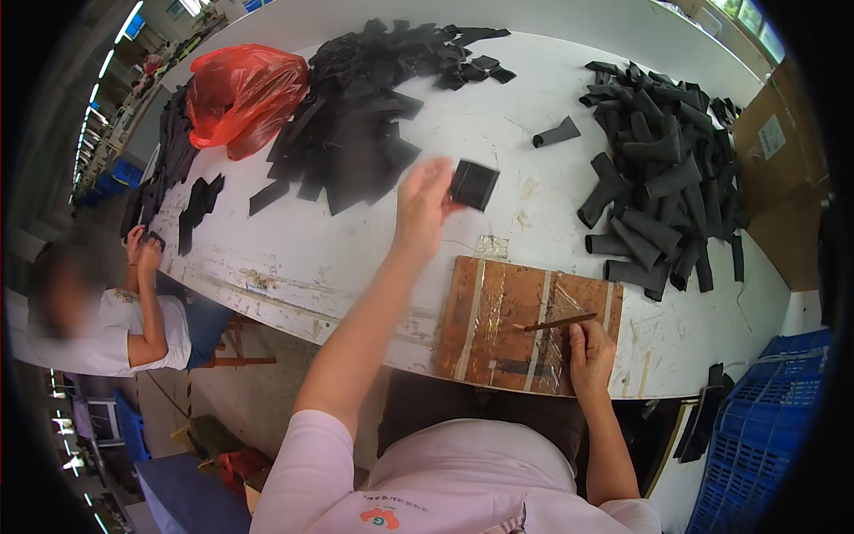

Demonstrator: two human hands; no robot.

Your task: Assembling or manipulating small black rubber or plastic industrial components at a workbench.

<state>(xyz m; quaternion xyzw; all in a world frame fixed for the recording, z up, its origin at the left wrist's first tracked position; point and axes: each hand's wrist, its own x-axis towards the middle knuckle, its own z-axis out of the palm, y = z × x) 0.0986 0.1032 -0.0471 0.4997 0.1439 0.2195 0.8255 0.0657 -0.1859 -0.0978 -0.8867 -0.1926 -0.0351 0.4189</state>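
While the left hand (425, 198) pinches a black piece (474, 184) by its left edge above the table (534, 182), likely leaving its face clear, the right hand (590, 358) pinches a stick (562, 322) over the board (505, 307).

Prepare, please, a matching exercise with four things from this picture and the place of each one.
Things
1. small black piece
2. thin stick
3. red plastic bag
4. blue crates

Places
A. in the right hand, over the brown board
B. at the lower right of the picture
C. in the left hand
D. next to the flat black pieces

Pairs: 1-C, 2-A, 3-D, 4-B
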